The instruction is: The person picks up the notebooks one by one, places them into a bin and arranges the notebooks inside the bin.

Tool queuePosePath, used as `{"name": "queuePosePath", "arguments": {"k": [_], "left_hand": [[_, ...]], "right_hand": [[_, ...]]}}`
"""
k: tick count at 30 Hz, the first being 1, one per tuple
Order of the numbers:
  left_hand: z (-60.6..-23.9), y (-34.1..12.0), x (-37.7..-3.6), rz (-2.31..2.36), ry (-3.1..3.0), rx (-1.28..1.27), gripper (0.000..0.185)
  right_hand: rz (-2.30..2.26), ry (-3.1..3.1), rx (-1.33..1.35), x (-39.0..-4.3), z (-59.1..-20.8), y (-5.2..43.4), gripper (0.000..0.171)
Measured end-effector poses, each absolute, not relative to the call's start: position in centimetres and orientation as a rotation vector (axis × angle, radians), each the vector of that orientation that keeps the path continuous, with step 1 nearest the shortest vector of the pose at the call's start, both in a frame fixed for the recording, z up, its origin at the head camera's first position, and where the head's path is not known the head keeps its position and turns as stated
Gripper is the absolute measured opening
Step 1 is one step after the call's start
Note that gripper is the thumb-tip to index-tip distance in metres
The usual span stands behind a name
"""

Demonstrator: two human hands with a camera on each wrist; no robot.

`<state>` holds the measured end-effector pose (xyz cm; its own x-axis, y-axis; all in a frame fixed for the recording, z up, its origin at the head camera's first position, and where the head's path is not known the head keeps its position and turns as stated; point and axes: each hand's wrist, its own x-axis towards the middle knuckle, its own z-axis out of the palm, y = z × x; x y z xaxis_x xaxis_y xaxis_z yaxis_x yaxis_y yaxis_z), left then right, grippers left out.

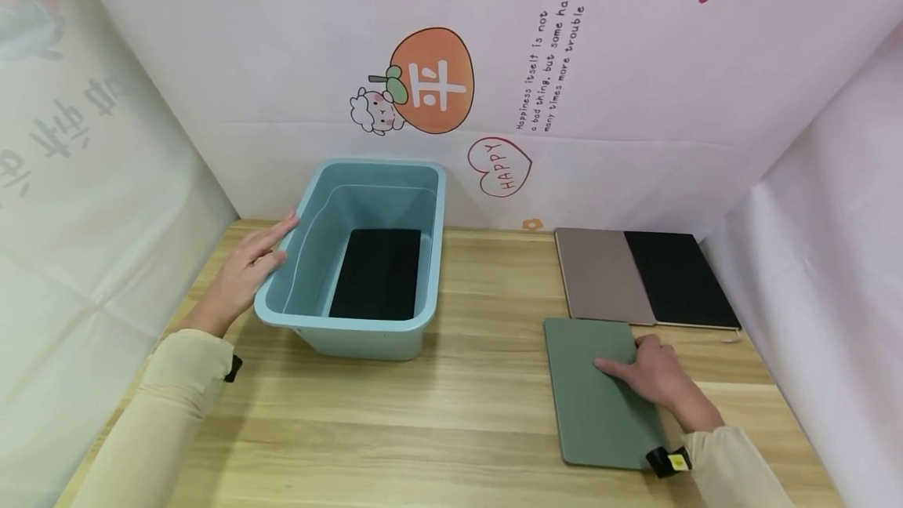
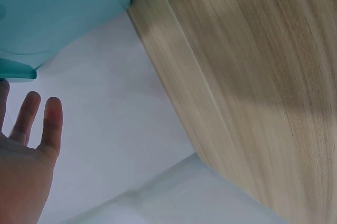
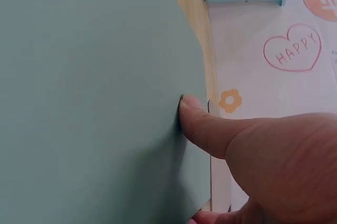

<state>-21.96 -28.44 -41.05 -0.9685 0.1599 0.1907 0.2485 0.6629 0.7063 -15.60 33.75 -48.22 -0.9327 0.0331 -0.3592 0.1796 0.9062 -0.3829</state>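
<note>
My left hand (image 1: 243, 273) rests its extended fingers on the left rim of a light blue plastic bin (image 1: 433, 257); the left wrist view shows the fingers (image 2: 51, 124) straight, at the rim's underside. Inside the bin a black notebook (image 1: 377, 277) lies flat on the bottom. At the right, my right hand (image 1: 659, 371) pinches the right edge of a green notebook (image 1: 600, 406). Its thumb presses the cover, and the other fingers are mostly hidden at and under the edge. In the right wrist view the green cover (image 3: 105, 87) fills the left side.
Behind the green notebook, a brownish-pink notebook (image 1: 603, 277) and another black notebook (image 1: 680, 281) lie on the wooden table (image 1: 487, 382), the pink one bordering the black. White printed cloth (image 1: 282, 61) rises behind the table and along both sides.
</note>
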Motion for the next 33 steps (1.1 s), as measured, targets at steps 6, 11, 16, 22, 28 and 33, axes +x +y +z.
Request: {"name": "queuePosePath", "arguments": {"k": [6, 11, 16, 22, 28, 33], "left_hand": [[-40.9, -28.3, -21.9, -1.207, -2.761, -0.339, 0.049], [-40.9, -28.3, -21.9, -1.195, -2.772, -0.331, 0.050], [-41.0, -28.3, -21.8, -1.187, -2.777, -0.325, 0.050], [-41.0, -28.2, -21.8, -1.190, -2.773, -0.330, 0.050], [-40.8, -28.0, -21.8, -1.192, -2.781, -0.325, 0.050], [-40.7, -27.9, -21.8, -1.195, -2.784, -0.318, 0.050]], "right_hand": [[-0.658, 2.710, 0.179, -15.5, -48.5, 34.1, 0.109], [-0.666, 2.714, 0.171, -15.3, -48.5, 34.2, 0.110], [-0.733, 2.735, 0.089, -14.8, -48.3, 34.5, 0.099], [-0.991, 2.637, -0.004, -14.3, -47.6, 35.0, 0.087], [-1.138, 2.517, -0.046, -13.9, -47.1, 35.5, 0.093], [-1.170, 2.492, -0.053, -13.7, -47.2, 35.8, 0.093]]}}
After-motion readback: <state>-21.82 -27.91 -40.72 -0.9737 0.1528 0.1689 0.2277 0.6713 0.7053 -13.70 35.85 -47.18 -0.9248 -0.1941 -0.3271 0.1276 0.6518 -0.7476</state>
